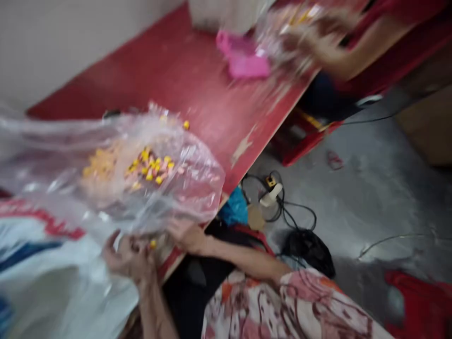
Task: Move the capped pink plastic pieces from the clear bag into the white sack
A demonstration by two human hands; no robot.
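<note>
Head view, motion-blurred: starting at the lower left of the frame, showing a white printed bag (95,282) with red and blue marks, lying against the lower side of a clear plastic bag (205,179). Just right of that, having the left hand (130,259) with bent fingers, and with a grip too blurred to read as empty or as pinching something. Higher up, left of centre, seeing a heap of small yellow and pink pieces (151,165); not being able to say whether lying inside the clear plastic or on top. Between the two hands, seeing a lone yellow piece (153,244) beside the left fingers. Next along, having the right hand (187,235) resting at the lower edge of the plastic, with fingertips partly hidden, again giving no sure reading of the grip. Above, seeing a stray yellow piece (186,125) lying beside the bag on the red table (197,80). Toward the upper right, seeing a pink plastic item (247,61), then another clear bag (270,28) and a co-worker's hands (307,40). Judging from this, handling small pieces at the bag's edge; probably calling next for a fine, steady pinch, without tugging the plastic and spilling the heap.
</note>
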